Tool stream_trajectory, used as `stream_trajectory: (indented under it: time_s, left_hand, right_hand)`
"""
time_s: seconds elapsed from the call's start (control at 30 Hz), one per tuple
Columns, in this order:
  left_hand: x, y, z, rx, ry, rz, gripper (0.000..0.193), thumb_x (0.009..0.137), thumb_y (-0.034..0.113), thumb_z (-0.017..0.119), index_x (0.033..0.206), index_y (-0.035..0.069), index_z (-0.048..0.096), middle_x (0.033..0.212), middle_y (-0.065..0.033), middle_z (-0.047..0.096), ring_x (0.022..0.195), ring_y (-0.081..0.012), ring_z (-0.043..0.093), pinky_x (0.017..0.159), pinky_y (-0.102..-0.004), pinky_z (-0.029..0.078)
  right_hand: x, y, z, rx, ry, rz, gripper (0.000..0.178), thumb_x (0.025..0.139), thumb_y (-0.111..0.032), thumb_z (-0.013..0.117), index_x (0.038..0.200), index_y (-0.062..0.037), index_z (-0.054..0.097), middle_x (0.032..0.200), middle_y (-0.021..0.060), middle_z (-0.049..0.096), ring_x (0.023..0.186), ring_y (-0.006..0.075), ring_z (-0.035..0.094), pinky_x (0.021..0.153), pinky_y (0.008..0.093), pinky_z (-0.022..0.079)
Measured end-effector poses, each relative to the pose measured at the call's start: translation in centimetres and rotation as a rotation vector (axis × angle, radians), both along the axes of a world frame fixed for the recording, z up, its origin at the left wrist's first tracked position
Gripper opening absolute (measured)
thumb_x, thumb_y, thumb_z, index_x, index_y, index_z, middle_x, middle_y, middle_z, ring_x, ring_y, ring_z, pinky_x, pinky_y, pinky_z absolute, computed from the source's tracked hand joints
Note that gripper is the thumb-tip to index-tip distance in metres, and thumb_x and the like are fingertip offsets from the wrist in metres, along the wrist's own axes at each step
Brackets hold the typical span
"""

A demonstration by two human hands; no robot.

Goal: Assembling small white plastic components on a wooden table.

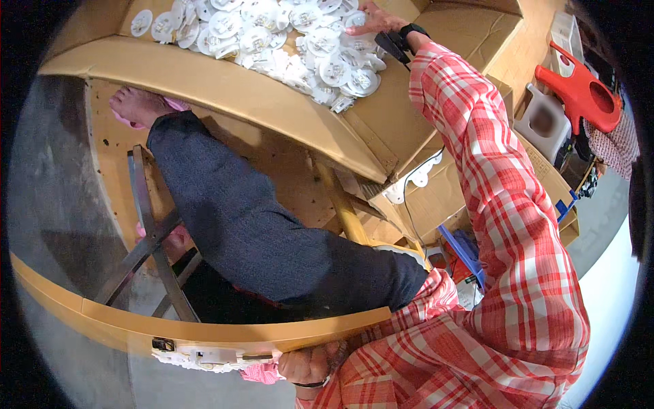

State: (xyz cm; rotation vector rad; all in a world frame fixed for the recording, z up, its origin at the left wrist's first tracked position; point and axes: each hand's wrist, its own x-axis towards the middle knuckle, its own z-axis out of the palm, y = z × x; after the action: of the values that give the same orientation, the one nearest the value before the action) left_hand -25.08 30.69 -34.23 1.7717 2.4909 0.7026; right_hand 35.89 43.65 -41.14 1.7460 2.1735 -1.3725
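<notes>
the left hand grips one white assembly; the right hand rests flat on countless white discs.

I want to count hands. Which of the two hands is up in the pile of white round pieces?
The right hand, on the white round pieces in the cardboard box. The left hand is down low.

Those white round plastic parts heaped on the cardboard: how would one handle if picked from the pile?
Probably light and stiff: each white disc looks like thin moulded plastic. Likely to slide, not roll, since they lie flat and overlapping on the cardboard sheet. Lifting one may shift its neighbours, as the pile is loose where the right hand rests on it.
</notes>
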Motion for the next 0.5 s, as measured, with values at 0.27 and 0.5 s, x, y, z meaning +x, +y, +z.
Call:
stream_trajectory:
  time_s: [0.27, 0.5]
  left_hand:
    - [10.2, 1.9, -2.9, -1.132, 1.141, -0.046, 0.038, 0.097, 0.03, 0.027, 0.125, 0.02, 0.05, 0.122, 0.0003, 0.051, 0.118, -0.0118, 0.042, 0.097, -0.0344, 0.023]
    - [11.9, 5.5, 4.5, -1.149, 1.178, 0.016, 0.038, 0.096, 0.032, 0.029, 0.125, 0.02, 0.05, 0.121, -0.0004, 0.054, 0.115, -0.0119, 0.045, 0.096, -0.034, 0.024]
  right_hand:
    - [-0.6, -4.2, 7.0, -0.433, 0.097, 0.071, 0.077, 0.071, -0.058, 0.068, 0.127, -0.0104, 0.045, 0.117, 0.0167, 0.057, 0.11, 0.0311, 0.055, 0.092, 0.0427, 0.042]
    - [-3.1, -3.7, 5.4, -0.288, 0.02, 0.113, 0.082, 0.064, -0.051, 0.078, 0.127, -0.0109, 0.044, 0.12, 0.0156, 0.056, 0.112, 0.0311, 0.052, 0.093, 0.0408, 0.041]
